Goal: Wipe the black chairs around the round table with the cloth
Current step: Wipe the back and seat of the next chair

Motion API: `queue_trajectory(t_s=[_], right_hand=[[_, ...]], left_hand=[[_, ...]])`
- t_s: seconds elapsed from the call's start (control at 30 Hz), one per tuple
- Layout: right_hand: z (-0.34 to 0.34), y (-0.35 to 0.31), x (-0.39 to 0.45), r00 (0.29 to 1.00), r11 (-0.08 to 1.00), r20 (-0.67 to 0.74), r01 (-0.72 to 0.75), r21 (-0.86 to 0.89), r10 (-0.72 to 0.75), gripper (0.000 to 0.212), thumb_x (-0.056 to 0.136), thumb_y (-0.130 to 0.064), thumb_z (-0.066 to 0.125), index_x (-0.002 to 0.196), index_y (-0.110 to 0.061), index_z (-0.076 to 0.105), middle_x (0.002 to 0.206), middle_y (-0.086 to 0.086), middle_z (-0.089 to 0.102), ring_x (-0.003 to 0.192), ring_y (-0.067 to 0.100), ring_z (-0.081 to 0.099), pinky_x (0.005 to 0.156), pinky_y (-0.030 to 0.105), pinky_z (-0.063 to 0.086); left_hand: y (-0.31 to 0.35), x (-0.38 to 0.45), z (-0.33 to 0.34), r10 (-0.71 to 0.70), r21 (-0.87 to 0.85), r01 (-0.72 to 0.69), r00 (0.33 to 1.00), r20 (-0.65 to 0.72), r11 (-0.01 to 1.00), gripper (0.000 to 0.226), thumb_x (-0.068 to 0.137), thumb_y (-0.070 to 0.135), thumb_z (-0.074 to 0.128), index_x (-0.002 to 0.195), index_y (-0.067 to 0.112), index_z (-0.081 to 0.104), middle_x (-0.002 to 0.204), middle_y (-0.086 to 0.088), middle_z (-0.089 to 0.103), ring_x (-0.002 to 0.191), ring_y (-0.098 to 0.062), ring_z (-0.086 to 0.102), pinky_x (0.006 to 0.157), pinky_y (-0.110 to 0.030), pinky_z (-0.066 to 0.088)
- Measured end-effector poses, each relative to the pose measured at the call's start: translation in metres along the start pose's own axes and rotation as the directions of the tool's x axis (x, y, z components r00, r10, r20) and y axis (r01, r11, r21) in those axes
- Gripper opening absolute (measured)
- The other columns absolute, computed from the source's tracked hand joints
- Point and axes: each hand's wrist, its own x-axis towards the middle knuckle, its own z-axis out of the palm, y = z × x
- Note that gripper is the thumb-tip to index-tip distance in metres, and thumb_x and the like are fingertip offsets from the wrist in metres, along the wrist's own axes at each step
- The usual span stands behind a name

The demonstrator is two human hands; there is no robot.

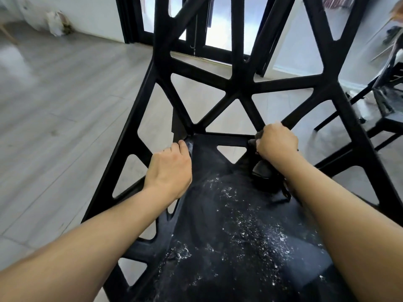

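Above, black chair [237,88] seat (white-speckled), left hand [169,168] curled over a frame strut, right hand [277,141] gripping a dark cloth [261,171] against the backrest.

Pale grey wood-look floor [65,88] runs back to a white wall [91,14]. Black-framed glass door [220,33] at rear w/ bright daylight coming thru. Crumpled whitish bag [57,22] against the wall, far left. Blurred dark furniture legs [383,125] at right edge.
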Motion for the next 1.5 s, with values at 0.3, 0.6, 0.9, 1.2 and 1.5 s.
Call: queue_trajectory(t_s=[0.3,0.6,0.9,1.2,1.5], right_hand=[[0.014,-0.103,-0.028,0.887,0.898,-0.209,0.435,0.071,-0.413,0.022,0.081,-0.022,0.066,0.098,-0.008,0.062,0.102,0.012,0.057,0.092,0.034,0.058,0.065,0.039,0.039],[0.032,-0.116,-0.034,0.815,0.844,-0.333,0.529,0.089,-0.475,0.031,0.082,-0.015,0.067,0.113,-0.02,0.068,0.102,0.005,0.067,0.089,0.03,0.062,0.068,0.042,0.051],[-0.001,-0.127,-0.038,0.87,0.883,-0.148,0.465,-0.07,-0.47,0.013,0.095,-0.018,0.054,0.105,-0.019,0.062,0.11,0.001,0.053,0.102,0.025,0.055,0.073,0.037,0.036],[-0.022,-0.019,-0.01,0.87,0.888,-0.386,0.408,0.213,-0.307,0.027,0.094,-0.021,0.059,0.12,-0.023,0.063,0.112,0.005,0.055,0.101,0.03,0.056,0.076,0.042,0.051],[-0.006,-0.045,0.078,0.528,0.857,-0.756,0.508,-0.085,-0.387,0.051,0.086,-0.008,0.065,0.132,-0.026,0.056,0.127,0.013,0.057,0.106,0.033,0.054,0.087,0.045,0.045]], left_hand=[[0.001,0.001,0.0,-0.01,-0.039,0.008,0.999,-0.053,0.999,0.056,0.103,0.025,0.034,0.151,-0.002,0.03,0.124,-0.012,0.061,0.101,-0.024,0.063,0.067,-0.031,0.029],[0.003,0.001,-0.003,-0.033,-0.074,0.03,0.999,-0.041,0.997,0.054,0.103,0.023,0.03,0.151,-0.001,0.031,0.125,-0.011,0.06,0.104,-0.023,0.063,0.07,-0.03,0.031],[-0.003,-0.001,-0.006,-0.027,-0.045,0.029,0.998,0.048,0.999,0.056,0.091,0.034,0.055,0.137,0.002,0.056,0.098,-0.005,0.069,0.078,-0.019,0.067,0.058,-0.028,0.035],[0.0,0.002,-0.004,-0.01,-0.083,0.013,0.999,0.032,0.996,0.057,0.086,0.032,0.057,0.134,0.0,0.059,0.098,-0.008,0.071,0.076,-0.021,0.069,0.055,-0.03,0.043],[-0.002,0.003,0.008,0.011,-0.124,-0.018,0.998,-0.06,0.992,0.058,0.073,0.027,0.073,0.119,-0.006,0.067,0.079,-0.013,0.068,0.056,-0.027,0.062,0.05,-0.029,0.024]])
